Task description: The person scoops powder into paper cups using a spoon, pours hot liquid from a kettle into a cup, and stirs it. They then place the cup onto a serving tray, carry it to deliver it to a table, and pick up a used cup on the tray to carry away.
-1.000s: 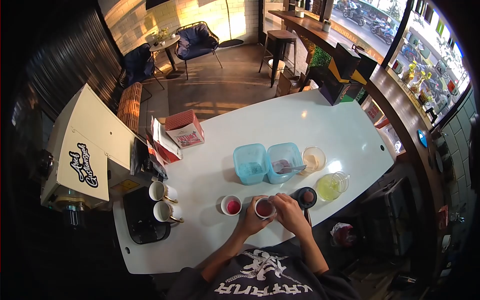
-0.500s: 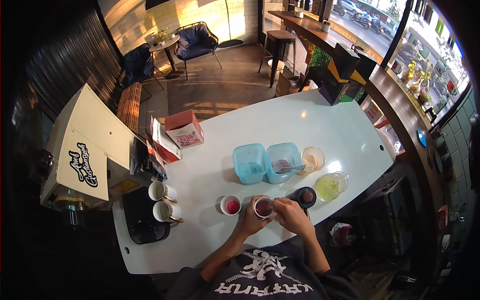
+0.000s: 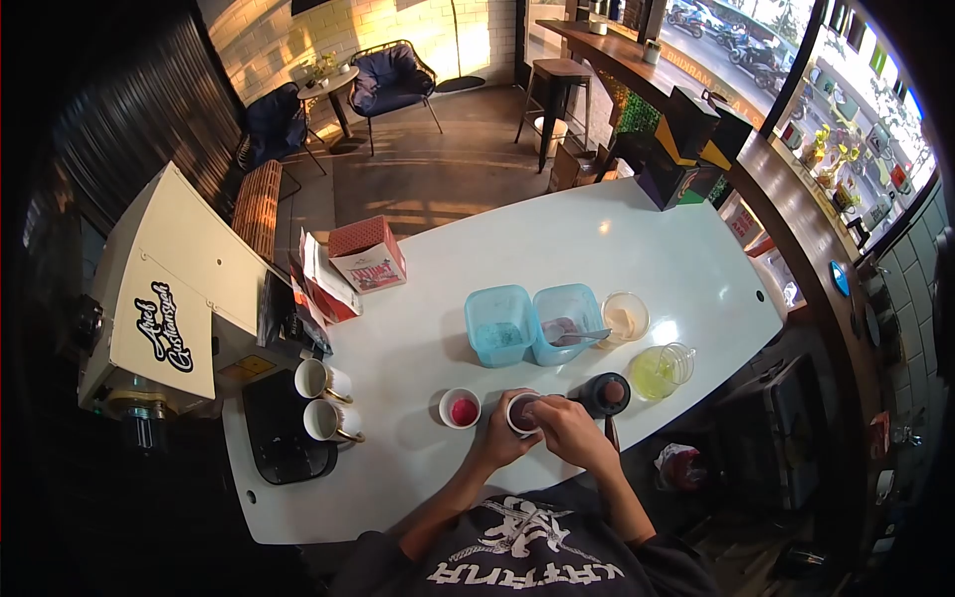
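My left hand point(image 3: 502, 445) is wrapped round a white cup point(image 3: 511, 420) with dark red contents, held upright at the table's near side. Over its mouth my right hand point(image 3: 572, 432) is closed in a pinch; what sits between those fingers is hidden. Just left of them stands a second white cup point(image 3: 460, 409) with bright red contents. To the right of my right hand is a dark round container point(image 3: 606, 394) with a brown top, and a dark handle point(image 3: 611, 432) juts out below it.
Beyond the cups stand two light-blue tubs point(image 3: 497, 328), the right one holding a spoon point(image 3: 585, 336). A clear tub point(image 3: 625, 318) and a glass jug point(image 3: 663, 372) of yellow-green liquid are at right. Two mugs point(image 3: 320, 420), a cream machine point(image 3: 189, 289) and red boxes point(image 3: 368, 256) line the left.
My right hand has shifted slightly left, further over the cup's mouth. More of the dark handle beside it now shows. My left hand and the cup have stayed in place.
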### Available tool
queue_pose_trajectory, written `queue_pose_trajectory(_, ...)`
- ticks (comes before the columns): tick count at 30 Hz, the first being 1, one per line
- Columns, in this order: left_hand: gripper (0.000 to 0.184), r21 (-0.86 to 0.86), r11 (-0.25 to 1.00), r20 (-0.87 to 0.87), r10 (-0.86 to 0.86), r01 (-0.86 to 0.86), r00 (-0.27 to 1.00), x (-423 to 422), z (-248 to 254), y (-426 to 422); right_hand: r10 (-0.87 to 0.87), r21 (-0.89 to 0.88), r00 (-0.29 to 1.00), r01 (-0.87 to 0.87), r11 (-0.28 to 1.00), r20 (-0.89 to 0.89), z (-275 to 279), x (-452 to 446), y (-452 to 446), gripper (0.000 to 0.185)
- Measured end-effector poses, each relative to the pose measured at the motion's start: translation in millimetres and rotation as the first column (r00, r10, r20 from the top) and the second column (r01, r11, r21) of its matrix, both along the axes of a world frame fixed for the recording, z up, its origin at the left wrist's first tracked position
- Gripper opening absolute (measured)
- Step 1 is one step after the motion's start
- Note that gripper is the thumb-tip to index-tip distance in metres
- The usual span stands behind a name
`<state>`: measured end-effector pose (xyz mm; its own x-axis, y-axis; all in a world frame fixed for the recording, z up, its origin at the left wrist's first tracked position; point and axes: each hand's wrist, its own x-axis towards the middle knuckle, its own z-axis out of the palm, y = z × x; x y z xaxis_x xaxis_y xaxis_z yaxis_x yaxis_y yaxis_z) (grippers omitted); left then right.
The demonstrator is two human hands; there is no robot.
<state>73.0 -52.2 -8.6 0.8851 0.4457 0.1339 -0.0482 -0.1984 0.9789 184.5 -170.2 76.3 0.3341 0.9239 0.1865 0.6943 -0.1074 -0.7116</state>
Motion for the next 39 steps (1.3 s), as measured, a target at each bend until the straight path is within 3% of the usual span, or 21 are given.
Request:
queue_pose_trajectory(5,0.073,0.022,1.000,0.004,0.022,-0.022,1.000,0,-1,0,0.021,-0.069,0.997,-0.015,0.997,0.076,17,6,-2,0.021)
queue_pose_trajectory(14,0.073,0.113,0.992,0.016,0.054,-0.055,0.998,-1,-6,-2,-0.049,0.008,0.999,0.049,0.999,-0.012,10,5,4,0.023)
queue_pose_trajectory(22,0.075,0.195,0.981,0.020,-0.010,0.005,1.000,-5,-2,-7,-0.021,0.000,0.990,0.021,1.000,0.141,10,-1,-4,0.032)
queue_pose_trajectory(31,0.076,0.146,0.989,0.061,-0.002,-0.007,0.998,-5,-12,-6,-0.010,0.067,0.999,0.013,0.998,-0.052,4,-10,-7,0.024)
queue_pose_trajectory(35,0.075,0.113,0.994,0.065,-0.006,-0.002,0.998,-5,-12,-5,-0.020,0.028,0.999,0.021,0.999,-0.041,13,-15,-4,0.019)
queue_pose_trajectory(39,0.073,0.107,0.994,0.031,0.006,-0.010,1.000,-4,-3,-6,-0.048,0.051,0.995,0.044,0.998,0.091,12,-12,-5,0.027)
